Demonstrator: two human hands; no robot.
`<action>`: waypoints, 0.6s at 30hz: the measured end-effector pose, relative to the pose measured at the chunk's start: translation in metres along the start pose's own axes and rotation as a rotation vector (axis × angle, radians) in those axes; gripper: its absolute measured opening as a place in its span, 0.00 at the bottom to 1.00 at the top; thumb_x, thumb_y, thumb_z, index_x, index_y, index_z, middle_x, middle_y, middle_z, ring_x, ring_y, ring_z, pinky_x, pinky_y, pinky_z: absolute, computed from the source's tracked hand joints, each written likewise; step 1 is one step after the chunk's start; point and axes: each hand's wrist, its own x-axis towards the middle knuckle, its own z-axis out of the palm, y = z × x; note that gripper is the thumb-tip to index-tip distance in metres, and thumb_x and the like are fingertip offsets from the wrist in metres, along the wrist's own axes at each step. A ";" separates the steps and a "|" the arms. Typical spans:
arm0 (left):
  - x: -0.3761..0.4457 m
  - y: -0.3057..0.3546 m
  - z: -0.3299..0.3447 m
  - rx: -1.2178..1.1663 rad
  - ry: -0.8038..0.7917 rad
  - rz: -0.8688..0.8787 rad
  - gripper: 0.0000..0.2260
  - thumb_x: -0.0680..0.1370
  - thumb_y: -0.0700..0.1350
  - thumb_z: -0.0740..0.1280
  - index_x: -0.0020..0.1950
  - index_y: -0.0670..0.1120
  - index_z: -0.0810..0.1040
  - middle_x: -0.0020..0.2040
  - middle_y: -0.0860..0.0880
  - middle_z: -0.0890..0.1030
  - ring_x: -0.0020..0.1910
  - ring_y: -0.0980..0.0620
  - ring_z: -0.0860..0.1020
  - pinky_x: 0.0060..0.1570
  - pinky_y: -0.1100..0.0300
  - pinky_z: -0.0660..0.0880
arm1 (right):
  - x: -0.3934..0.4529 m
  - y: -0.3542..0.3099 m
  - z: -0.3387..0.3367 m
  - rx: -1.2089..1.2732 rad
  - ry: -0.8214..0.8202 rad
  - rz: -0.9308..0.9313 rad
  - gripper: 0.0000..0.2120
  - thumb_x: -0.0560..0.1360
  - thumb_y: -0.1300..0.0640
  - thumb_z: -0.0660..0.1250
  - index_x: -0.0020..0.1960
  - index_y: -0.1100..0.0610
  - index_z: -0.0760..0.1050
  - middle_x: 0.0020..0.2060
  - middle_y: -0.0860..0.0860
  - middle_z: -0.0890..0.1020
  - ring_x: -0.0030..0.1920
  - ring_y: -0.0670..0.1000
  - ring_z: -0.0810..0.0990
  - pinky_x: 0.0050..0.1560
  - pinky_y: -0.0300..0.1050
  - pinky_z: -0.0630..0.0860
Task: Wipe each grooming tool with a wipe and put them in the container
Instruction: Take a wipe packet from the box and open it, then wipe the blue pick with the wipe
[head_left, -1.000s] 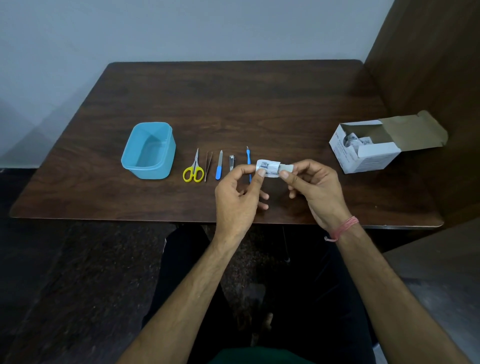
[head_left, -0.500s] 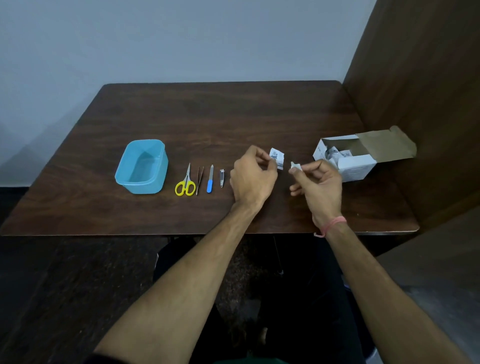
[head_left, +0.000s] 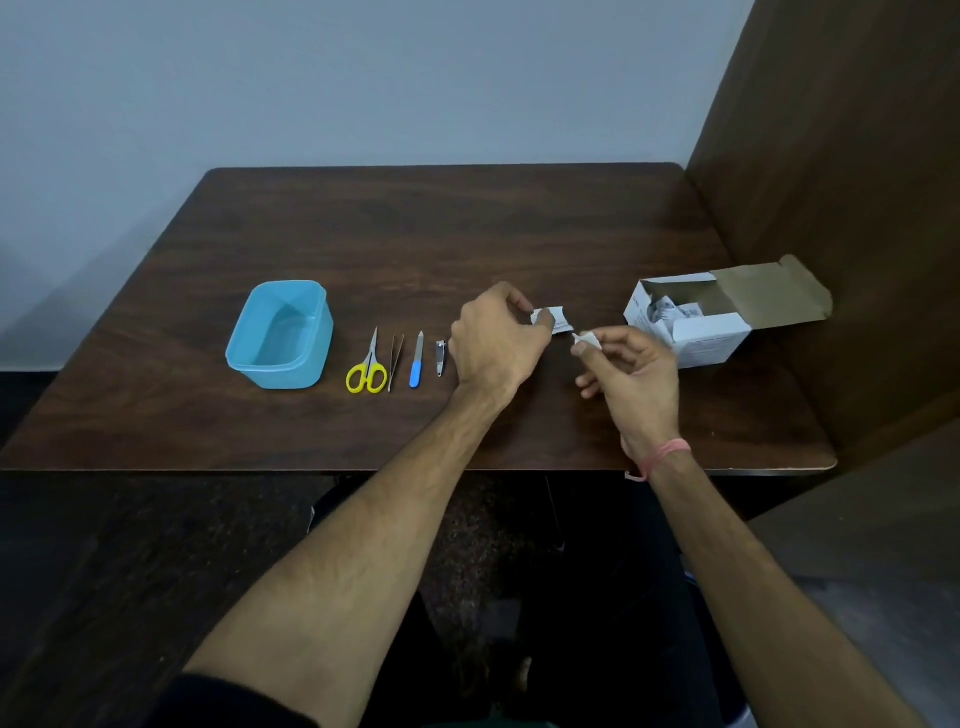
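Head view, near to far: two bare forearms reaching out over the table (head_left: 363, 234)'s front edge. Right hand (head_left: 631, 376) just past that edge, thumb and forefinger pinching a small white piece (head_left: 587, 340), by appearance the wipe or a torn-off strip, cannot tell which. Left hand (head_left: 496, 340) slightly farther and beside it, fingertips pinching the opened sachet (head_left: 556, 318), held above the wood, apart from the white piece by a narrow gap. Both grips clenched on paper, neither free. Left of the left hand, a row of tools lying with long axes running front to back: nail clipper (head_left: 440, 358) just beside the knuckles, then blue-handled file (head_left: 416, 361), tweezers (head_left: 395, 361), yellow scissors (head_left: 368, 366). Any further tool behind the left hand hidden. Blue container (head_left: 280, 335) beyond the scissors at the row's left end, open and seemingly bare inside. Left hand clearly the nearer one to tools and container; right hand nearer the open cardboard box (head_left: 696, 327) of sachets at the far right. Probably still unwrapping, no tool wiped yet. Nothing standing between the left hand and the clipper; sachet needing to be dropped first.
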 end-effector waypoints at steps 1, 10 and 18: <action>-0.002 -0.003 -0.008 0.004 0.012 0.004 0.08 0.76 0.57 0.77 0.46 0.55 0.83 0.37 0.59 0.82 0.43 0.53 0.84 0.46 0.55 0.79 | -0.001 0.001 0.000 0.001 -0.003 -0.004 0.04 0.79 0.63 0.79 0.51 0.57 0.85 0.44 0.56 0.90 0.31 0.50 0.83 0.31 0.41 0.80; -0.036 -0.049 -0.074 0.162 0.101 0.075 0.08 0.78 0.56 0.77 0.46 0.54 0.84 0.30 0.55 0.79 0.33 0.58 0.79 0.41 0.56 0.75 | -0.001 0.007 0.002 -0.129 -0.062 -0.046 0.05 0.80 0.61 0.78 0.55 0.56 0.86 0.45 0.59 0.87 0.33 0.50 0.83 0.31 0.40 0.79; -0.033 -0.047 -0.063 0.388 0.013 0.035 0.15 0.77 0.68 0.75 0.49 0.58 0.90 0.43 0.53 0.87 0.48 0.45 0.87 0.46 0.52 0.81 | -0.008 0.005 0.002 -0.170 -0.063 -0.054 0.06 0.82 0.61 0.76 0.57 0.54 0.88 0.46 0.52 0.89 0.32 0.49 0.82 0.31 0.40 0.79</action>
